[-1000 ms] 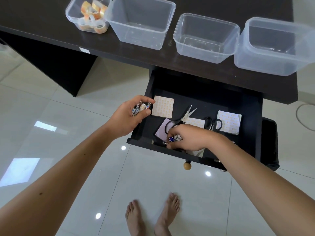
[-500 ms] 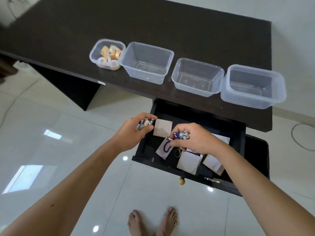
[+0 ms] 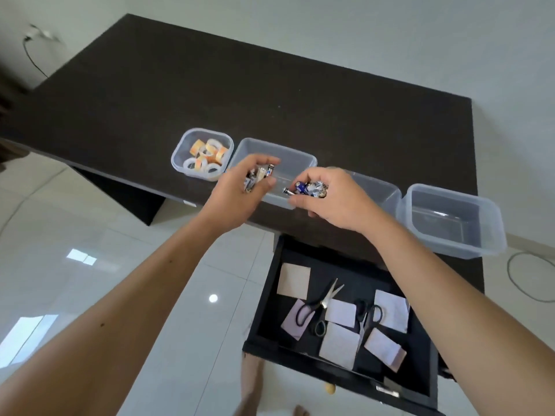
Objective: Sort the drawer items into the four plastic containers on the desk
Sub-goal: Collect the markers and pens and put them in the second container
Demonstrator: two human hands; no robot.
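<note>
Over the second tub, left hand and right hand each clutch what seem small batteries; hard, smooth, quick to roll; best cupped in curled fingers.

A dark desk holds four clear plastic boxes in a row near its front edge. The small box on the left has tape rolls inside. The right box sits at the desk's corner.
</note>
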